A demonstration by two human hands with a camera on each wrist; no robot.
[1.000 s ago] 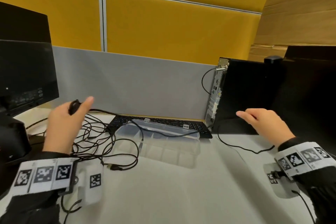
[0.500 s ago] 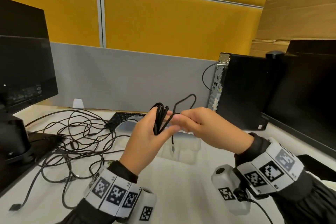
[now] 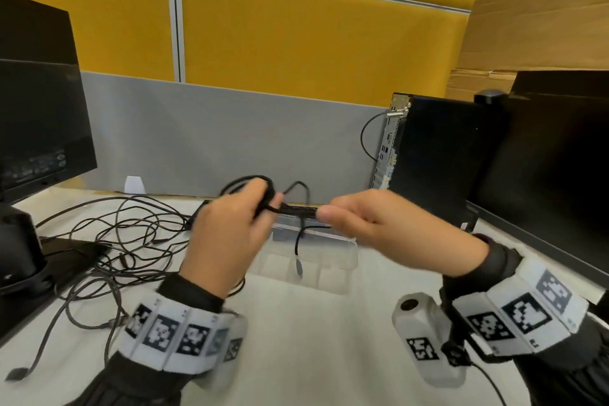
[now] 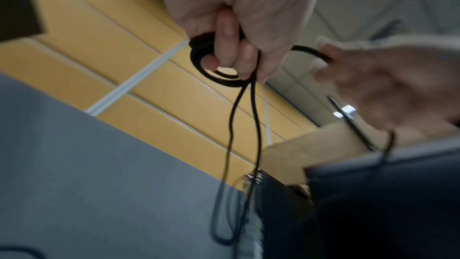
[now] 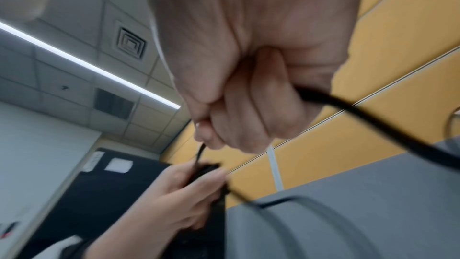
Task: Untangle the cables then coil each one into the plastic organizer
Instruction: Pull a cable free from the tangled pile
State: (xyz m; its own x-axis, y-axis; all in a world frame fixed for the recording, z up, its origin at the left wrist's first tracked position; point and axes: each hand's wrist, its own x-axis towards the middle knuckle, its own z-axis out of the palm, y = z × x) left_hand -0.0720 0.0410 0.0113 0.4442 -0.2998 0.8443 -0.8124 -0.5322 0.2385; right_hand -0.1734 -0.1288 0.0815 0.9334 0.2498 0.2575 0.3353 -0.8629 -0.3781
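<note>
Thin black cable, partly wound into a small coil, held above the table over the clear plastic compartmented organizer. One loose end with a plug dangles down to the organizer; whether it sits inside a compartment is unclear, and nothing else shows in the organizer. Left hand grips the coil, fingers curled through its loops. Right hand pinches a straight stretch of the same cable just beside the coil, fingers clenched round it. Tangle of other black cables lies on the table to the left. Wrist bands carry square black-and-white code markers; no readable text.
</note>
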